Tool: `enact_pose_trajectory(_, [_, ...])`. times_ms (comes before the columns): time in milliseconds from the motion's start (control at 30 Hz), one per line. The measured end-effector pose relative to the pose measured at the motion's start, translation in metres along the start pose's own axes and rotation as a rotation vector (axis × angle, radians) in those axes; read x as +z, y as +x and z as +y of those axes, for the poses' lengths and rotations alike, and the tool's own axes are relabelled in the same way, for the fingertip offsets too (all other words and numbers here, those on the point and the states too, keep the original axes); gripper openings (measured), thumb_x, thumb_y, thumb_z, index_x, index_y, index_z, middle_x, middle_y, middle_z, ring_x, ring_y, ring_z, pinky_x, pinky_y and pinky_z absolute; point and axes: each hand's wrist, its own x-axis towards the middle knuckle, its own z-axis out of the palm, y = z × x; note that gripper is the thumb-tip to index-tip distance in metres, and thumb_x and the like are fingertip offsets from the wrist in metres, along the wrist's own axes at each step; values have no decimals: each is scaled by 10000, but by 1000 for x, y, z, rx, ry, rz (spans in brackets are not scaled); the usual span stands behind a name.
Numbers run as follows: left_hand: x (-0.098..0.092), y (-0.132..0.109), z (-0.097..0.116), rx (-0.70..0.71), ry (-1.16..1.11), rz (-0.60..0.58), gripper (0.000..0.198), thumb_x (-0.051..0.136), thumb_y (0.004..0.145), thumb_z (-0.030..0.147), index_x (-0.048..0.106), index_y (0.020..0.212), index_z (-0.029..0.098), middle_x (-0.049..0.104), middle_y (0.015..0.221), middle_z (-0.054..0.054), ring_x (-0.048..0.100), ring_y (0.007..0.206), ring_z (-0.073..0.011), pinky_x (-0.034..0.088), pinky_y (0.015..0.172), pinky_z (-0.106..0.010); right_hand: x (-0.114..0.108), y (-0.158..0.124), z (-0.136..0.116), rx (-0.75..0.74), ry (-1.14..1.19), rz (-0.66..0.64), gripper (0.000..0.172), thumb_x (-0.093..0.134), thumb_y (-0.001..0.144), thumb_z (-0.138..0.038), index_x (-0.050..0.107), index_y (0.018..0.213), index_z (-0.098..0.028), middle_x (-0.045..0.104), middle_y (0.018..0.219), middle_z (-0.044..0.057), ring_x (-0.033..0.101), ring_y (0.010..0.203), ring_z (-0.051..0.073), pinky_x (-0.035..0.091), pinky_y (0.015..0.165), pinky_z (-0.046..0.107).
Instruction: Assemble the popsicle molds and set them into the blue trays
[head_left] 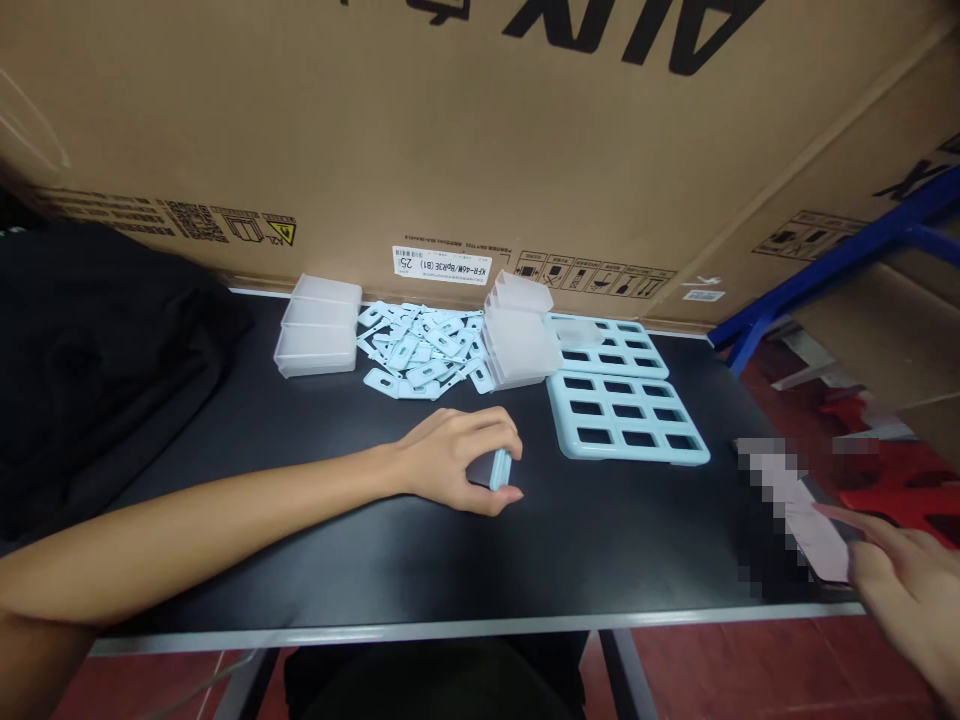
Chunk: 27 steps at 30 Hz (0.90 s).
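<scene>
Near the middle of the black tabletop, my left hand [461,455] is closed around a small light blue plastic piece [500,469], pinched between thumb and fingers. At the right edge my right hand [911,585] reaches in, its index finger stretched out onto the lit screen of a phone [821,540], partly hidden by pixelation. Beyond my left hand lies a loose pile of light blue plastic pieces [424,350] with slots. Right of the pile are two light blue grid trays [630,450] with rectangular openings, one behind the other.
Translucent plastic boxes stand left [319,325] and right [521,340] of the pile. Black cloth [97,350] covers the table's left end. A large cardboard carton [360,130] walls off the back. Blue metal bars [825,270] rise at the right. The table's front edge [450,630] is metal.
</scene>
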Motion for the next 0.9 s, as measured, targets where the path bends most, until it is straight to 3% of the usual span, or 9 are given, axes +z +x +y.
enact_pose_trajectory(300, [0, 0, 1, -11, 16, -10, 313, 591, 827, 479, 574, 953, 193, 624, 941, -13, 605, 736, -96, 450, 540, -197, 5, 2, 5, -53, 64, 43, 437, 464, 780, -332, 741, 1111, -268, 659, 919, 172, 549, 787, 331, 394, 610, 418])
enact_pose_trajectory(500, [-1, 0, 1, -15, 15, -7, 310, 582, 836, 482, 572, 950, 194, 633, 943, -18, 603, 726, -105, 429, 521, -203, 7, 4, 8, -36, 66, 10, 468, 469, 785, -330, 713, 1174, -239, 656, 952, 179, 553, 796, 322, 417, 639, 410])
enact_pose_trajectory(733, [0, 0, 0, -25, 4, -10, 318, 595, 828, 484, 568, 959, 196, 635, 951, -18, 611, 736, -109, 425, 522, -204, 15, 1, 17, -77, 69, 94, 425, 470, 799, -352, 698, 1152, -291, 648, 956, 177, 555, 771, 321, 402, 615, 421])
enact_pose_trajectory(900, [-1, 0, 2, -29, 0, -7, 310, 597, 827, 474, 569, 959, 195, 632, 952, -13, 614, 742, -104, 436, 539, -202, 16, 1, 18, -65, 42, 19, 493, 459, 803, -375, 682, 1225, -247, 659, 984, 182, 565, 825, 338, 424, 625, 421])
